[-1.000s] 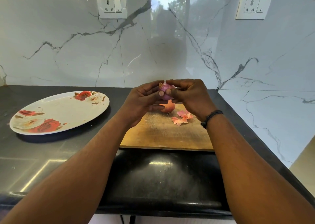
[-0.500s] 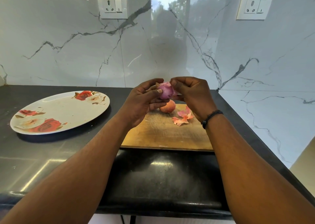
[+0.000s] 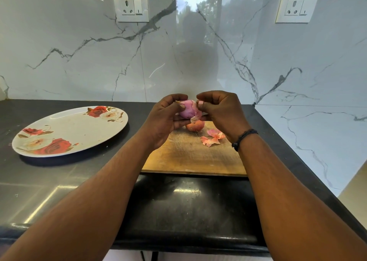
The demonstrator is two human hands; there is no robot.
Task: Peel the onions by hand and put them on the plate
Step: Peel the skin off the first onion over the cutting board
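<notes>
wall: white marble [image 3: 79, 62], 2 sockets [image 3: 131, 6] | counter: blk, glossy [image 3: 49, 181] | window reflection [image 3: 198, 6]

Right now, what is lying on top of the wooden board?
On the board lie one unpeeled onion at its far edge and loose peels beside it. The hands cover the board's far left part, so anything there is hidden.

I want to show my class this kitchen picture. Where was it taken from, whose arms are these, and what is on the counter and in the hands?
No machine here: a camera worn on a person's head looks down at their own arms. The left hand holds a purple onion, and the right hand pinches a loose strip of its skin. Below them a wooden cutting board lies on the dark counter, carrying an unpeeled onion and torn peels. To the left sits a rose-patterned plate with no onion on it.
</notes>
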